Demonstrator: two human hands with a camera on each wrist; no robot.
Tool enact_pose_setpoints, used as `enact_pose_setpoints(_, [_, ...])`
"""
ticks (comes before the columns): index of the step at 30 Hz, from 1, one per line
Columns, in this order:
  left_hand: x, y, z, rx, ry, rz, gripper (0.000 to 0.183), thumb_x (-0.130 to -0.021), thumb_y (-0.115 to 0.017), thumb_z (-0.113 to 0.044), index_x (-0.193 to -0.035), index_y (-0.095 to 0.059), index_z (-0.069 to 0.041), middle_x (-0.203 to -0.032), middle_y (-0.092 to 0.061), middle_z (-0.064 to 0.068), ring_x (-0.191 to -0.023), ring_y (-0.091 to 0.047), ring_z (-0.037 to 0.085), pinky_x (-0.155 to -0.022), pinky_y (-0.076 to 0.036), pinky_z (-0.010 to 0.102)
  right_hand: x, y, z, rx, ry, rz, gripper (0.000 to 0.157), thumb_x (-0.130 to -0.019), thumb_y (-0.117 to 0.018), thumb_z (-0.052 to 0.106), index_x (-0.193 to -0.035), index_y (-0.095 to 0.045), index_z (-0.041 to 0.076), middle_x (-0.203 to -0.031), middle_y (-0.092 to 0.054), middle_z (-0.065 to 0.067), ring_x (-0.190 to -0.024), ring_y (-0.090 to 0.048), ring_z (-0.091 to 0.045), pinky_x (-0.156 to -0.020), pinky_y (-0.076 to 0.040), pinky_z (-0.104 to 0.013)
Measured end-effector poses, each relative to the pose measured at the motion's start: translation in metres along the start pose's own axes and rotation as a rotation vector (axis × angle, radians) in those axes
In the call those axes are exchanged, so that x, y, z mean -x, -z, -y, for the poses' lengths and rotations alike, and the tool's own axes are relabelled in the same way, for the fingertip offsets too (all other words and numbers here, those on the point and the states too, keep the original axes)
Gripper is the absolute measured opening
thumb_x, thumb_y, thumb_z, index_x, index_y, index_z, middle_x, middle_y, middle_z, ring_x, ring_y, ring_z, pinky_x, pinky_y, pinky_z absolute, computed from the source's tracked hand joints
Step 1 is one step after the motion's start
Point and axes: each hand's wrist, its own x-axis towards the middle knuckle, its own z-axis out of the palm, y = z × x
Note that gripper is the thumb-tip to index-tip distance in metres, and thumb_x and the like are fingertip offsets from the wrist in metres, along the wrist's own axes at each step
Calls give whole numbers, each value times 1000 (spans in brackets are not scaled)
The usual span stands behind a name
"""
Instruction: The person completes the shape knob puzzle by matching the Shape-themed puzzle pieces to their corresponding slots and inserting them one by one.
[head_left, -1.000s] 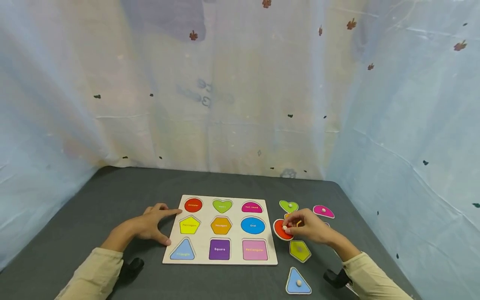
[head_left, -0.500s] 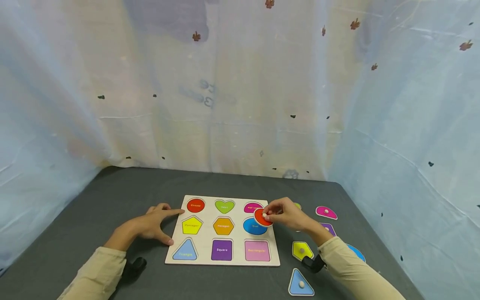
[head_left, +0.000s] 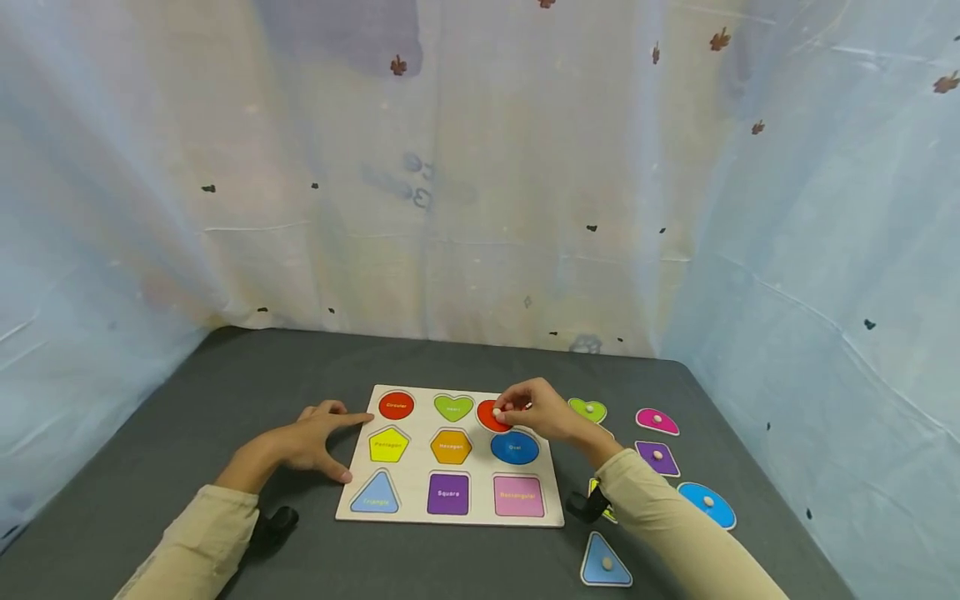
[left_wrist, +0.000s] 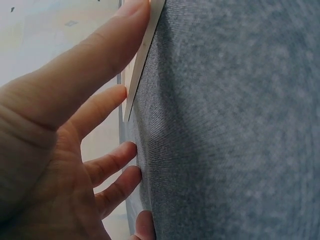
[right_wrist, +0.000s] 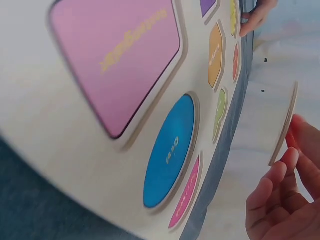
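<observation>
Red disc [head_left: 485, 418] | likely light, stiff | hold by knob [head_left: 497, 412] | right hand [head_left: 538, 409] pinches knob | left hand [head_left: 309, 440] spread, touching board [head_left: 411, 493]

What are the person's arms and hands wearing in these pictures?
The left hand and right hand are bare, without gloves. The left sleeve and right sleeve are long, plain and pale beige. By each wrist juts a rounded black attachment; its details are too small to make out.
</observation>
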Motion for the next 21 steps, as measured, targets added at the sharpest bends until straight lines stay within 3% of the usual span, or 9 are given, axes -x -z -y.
enact_pose_setpoints(11, [-3,-1,0,3,3,6,100,-67,-94,-41,-153,-45,-23,-148,-34,24,-126,-34,45,-100,-37,72,-19,-14,-2,-42,-22,-35,15,-94,-71,10,-103,-76,-1,-88,-65,-13,-76,-53,-18,-67,-46,-20])
enact_pose_setpoints(21, [-2,1,-1,7,7,8,100,-67,-93,-41,-153,-45,-23,-147,-34,24,-126,-35,46,-99,-37,73,-39,-35,3,-92,-108,-78,16,-93,-72,10,-104,-77,0,-90,-67,-14,-77,-53,-18,-64,-46,-21])
